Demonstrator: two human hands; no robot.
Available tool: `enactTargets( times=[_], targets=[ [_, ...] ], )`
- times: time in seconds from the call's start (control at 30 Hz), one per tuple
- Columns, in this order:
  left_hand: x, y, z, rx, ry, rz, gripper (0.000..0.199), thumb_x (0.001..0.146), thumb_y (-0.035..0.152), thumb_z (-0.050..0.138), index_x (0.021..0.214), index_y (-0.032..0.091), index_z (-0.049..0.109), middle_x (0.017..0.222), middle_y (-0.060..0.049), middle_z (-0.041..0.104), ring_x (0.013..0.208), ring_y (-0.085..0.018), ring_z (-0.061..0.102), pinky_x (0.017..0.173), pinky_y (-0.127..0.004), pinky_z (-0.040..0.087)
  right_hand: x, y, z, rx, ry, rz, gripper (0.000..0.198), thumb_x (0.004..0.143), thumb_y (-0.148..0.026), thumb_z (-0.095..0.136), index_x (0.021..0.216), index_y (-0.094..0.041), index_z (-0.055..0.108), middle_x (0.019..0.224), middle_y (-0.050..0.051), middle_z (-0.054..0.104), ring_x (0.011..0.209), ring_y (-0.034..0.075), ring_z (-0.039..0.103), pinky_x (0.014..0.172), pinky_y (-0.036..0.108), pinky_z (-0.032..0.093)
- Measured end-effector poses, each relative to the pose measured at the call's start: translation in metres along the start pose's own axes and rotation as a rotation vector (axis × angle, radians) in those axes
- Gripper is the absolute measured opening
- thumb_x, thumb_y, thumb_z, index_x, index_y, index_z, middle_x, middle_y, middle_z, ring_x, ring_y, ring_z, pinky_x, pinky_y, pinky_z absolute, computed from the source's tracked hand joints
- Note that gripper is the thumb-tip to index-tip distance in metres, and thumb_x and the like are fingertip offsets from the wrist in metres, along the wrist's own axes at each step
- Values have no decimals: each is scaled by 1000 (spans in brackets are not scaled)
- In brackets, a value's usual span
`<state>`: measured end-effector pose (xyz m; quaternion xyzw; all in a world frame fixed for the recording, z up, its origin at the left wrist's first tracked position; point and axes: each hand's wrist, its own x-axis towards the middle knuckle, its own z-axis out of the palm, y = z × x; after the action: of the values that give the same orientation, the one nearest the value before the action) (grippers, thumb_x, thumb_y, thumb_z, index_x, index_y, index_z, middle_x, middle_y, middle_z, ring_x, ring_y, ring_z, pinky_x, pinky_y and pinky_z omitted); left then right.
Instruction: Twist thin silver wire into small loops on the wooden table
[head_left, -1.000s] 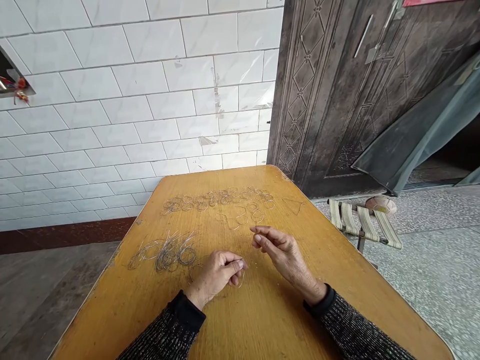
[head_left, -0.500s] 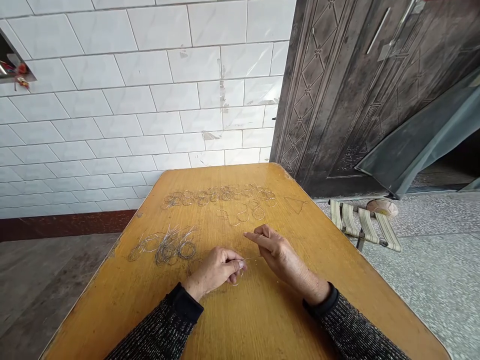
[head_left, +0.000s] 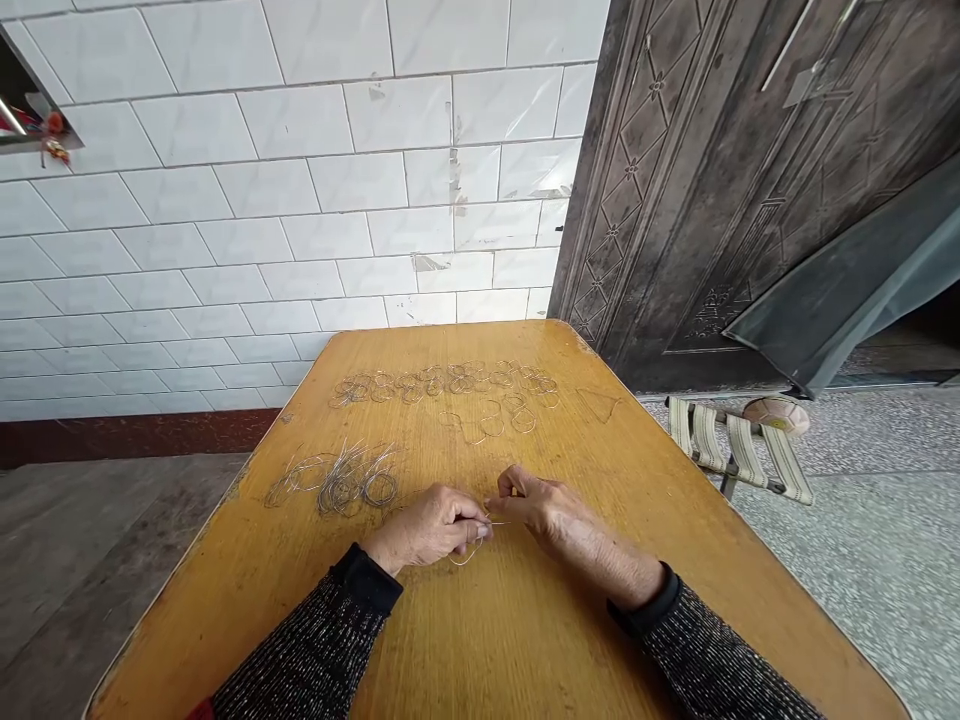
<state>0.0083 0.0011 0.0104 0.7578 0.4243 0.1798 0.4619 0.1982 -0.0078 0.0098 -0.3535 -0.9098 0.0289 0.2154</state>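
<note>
The left hand (head_left: 431,528) is pinching a thin wire (head_left: 498,523) between its thumb and the fingers beside it. The right hand (head_left: 553,517) is bending its fingers just beside the left fingertips, with one tip reaching close to the wire; whether it is gripping the wire too, I cannot tell. Both hands are working low over the middle of a yellow wooden table (head_left: 480,640).

Plain wood is stretching from the right hand to the table's right edge, and more is lying between the two dark sleeves (head_left: 300,630). The table's left edge is running well apart from the left hand, and the rounded far edge is facing a white tiled wall (head_left: 300,185).

The wire is showing a pale, straight end that is poking out from the left fingertips toward the right hand, while a curved part is hanging in a loose bow below the left fingers.

Farther out, a tangled bundle of wire (head_left: 345,485) is lying beyond the left hand, toward the left edge. A few bent pieces (head_left: 491,430) are resting ahead of the hands, a row of looped wires (head_left: 459,378) is crossing behind them, and a wire triangle (head_left: 589,406) is lying near the right edge. Past that edge, a striped stool (head_left: 742,450) is standing near a ball (head_left: 777,414).
</note>
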Motion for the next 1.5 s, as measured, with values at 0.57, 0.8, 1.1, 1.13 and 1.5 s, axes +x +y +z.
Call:
enactTargets(
  times=[0.57,0.8,1.1,1.13,1.5],
  targets=[
    [8,-3,14,-1094,353,-158,21,65,23,68,81,11,61,73,-4,60,63,-10,56,57,-21,41,8,11,16,345,602,365,27,80,-10,37,93,-14,61,69,4,52,55,12,53,54,25,45],
    [10,8,33,-1102,429,-83,23,62,24,72,77,12,61,72,-2,60,62,-8,55,55,-19,41,11,1,24,363,590,339,27,76,-8,39,91,-15,61,75,6,56,55,12,55,53,25,46],
    [13,8,30,-1395,519,-197,12,66,18,69,72,13,59,68,0,60,56,-6,56,47,-14,42,12,-10,27,482,603,203,25,82,-13,41,99,-20,58,82,6,58,71,16,57,63,28,48],
    [13,9,31,-1410,523,-209,11,68,17,68,72,13,59,68,0,60,55,-6,57,46,-13,43,11,-12,26,507,586,186,25,83,-14,41,100,-21,57,83,6,58,73,16,57,65,28,48],
    [11,7,25,-1502,456,-272,11,75,20,62,70,11,58,56,3,55,39,0,47,32,-7,32,10,-21,10,984,346,235,18,83,-30,50,79,-19,64,69,2,58,66,13,55,65,26,46]
  ],
)
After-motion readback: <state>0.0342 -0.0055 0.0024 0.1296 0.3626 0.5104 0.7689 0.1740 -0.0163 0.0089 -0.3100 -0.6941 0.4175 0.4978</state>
